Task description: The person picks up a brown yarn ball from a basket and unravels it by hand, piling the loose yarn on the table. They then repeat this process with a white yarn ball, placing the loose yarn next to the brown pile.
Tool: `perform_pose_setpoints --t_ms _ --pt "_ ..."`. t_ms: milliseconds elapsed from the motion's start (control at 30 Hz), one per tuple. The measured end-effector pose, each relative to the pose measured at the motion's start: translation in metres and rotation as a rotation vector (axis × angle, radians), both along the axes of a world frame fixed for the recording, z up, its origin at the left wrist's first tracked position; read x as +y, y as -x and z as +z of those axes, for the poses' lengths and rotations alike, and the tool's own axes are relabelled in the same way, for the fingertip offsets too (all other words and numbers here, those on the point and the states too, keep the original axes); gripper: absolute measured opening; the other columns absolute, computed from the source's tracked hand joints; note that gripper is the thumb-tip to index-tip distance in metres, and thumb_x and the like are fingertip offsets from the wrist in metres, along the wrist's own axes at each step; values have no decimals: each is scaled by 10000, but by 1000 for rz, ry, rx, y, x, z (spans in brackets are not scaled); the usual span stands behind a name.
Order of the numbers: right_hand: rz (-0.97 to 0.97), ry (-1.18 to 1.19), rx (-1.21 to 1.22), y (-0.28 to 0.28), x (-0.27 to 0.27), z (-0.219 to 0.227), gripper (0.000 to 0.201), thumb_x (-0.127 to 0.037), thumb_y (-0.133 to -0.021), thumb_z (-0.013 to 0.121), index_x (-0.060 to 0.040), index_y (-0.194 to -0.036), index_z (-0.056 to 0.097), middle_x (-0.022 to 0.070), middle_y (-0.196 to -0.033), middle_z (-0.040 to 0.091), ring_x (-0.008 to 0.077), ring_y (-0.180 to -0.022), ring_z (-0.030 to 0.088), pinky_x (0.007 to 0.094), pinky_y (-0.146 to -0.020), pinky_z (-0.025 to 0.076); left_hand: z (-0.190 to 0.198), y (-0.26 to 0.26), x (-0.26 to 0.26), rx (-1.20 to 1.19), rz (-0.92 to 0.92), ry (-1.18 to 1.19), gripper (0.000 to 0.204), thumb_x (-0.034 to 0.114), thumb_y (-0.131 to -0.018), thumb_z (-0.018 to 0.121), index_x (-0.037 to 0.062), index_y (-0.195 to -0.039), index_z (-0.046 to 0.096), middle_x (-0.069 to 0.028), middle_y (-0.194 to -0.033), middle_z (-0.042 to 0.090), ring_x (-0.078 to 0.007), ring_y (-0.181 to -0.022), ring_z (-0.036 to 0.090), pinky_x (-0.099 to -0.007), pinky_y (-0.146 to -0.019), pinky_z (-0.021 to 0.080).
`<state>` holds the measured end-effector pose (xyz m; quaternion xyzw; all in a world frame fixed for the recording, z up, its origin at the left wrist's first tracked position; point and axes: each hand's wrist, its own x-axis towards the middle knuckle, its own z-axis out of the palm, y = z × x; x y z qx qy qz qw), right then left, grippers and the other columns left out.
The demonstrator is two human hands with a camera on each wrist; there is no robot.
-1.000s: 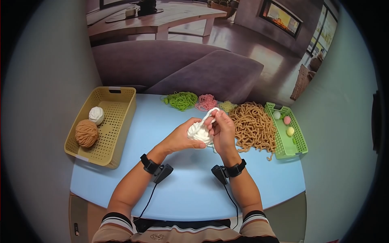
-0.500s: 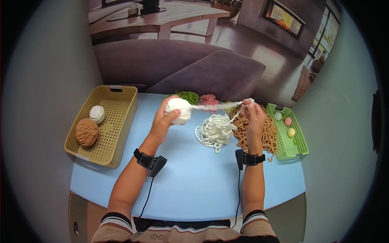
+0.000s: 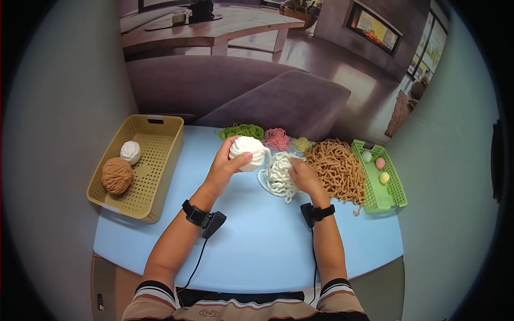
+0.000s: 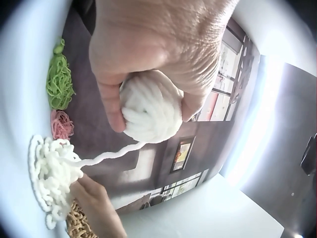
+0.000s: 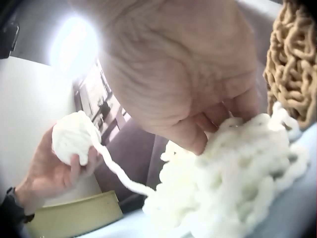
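My left hand (image 3: 220, 166) grips a white ball of thick yarn (image 3: 247, 153), raised over the table, thumb on the near side. A white strand (image 4: 111, 154) runs from the ball to a loose pile of the same yarn (image 3: 278, 174) on the table. Over that pile is my right hand (image 3: 306, 175), its thumb and curled fingers in among the loops. In the right wrist view its fingertips are partly hidden by the white loops (image 5: 223, 173).
Left stands a tan basket (image 3: 168, 155) with a brown yarn ball (image 3: 117, 176) and a white yarn ball (image 3: 130, 152). Green (image 3: 242, 131), pink (image 3: 277, 139) and pale yellow yarn (image 3: 302, 144) lie behind. A brown yarn heap (image 3: 337, 171) adjoins a green basket (image 3: 383, 199) holding small balls.
Both hands were together at the ball, then spread apart with the strand stretched between them. Now the right hand has come down and inward to the white pile; the left keeps the ball.
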<state>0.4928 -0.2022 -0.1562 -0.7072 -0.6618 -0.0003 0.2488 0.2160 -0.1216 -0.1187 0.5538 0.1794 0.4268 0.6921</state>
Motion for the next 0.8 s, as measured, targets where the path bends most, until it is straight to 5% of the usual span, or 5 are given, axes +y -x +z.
perform_pose_setpoints --t_ms 167,267,367,467,800 --pt "-85 -435 -115 31 -22 70 372 -140 -908 650 0 -1253 658 214 -1193 686 367 -1040 663 428 -911 530 12 2 -8 84 -106 -50 723 298 -857 757 56 -1452 426 -99 -1302 593 -194 -1178 602 -345 -987 498" --pt "245 -433 405 58 -20 70 499 -212 -921 692 -22 -1368 580 160 -1045 719 249 -903 686 342 -741 561 4 -4 -9 70 -74 -123 771 272 -845 769 40 -1480 399 -113 -1322 581 -204 -1217 574 -358 -1035 466" --pt "225 155 820 99 -31 72 647 -251 -942 698 -53 -1499 436 112 -955 705 140 -799 672 270 -598 525 0 -5 -9 -9 -118 -31 811 253 -858 784 -16 -1495 359 -141 -1323 568 -215 -1235 560 -375 -1062 453" --pt "297 111 862 107 -23 61 756 -250 -956 684 -63 -1574 291 83 -877 688 106 -692 647 256 -533 501 0 -5 -6 -51 -100 -50 805 259 -862 785 1 -1498 363 -137 -1314 572 -210 -1212 576 -366 -1034 481" --pt "346 69 1087 70 -28 73 245 -204 -1027 598 -5 -1114 711 -55 -580 502 23 -484 424 206 -439 308 4 4 -2 139 -107 -75 751 228 -835 801 93 -1478 438 -93 -1275 594 -202 -1146 609 -352 -955 534"
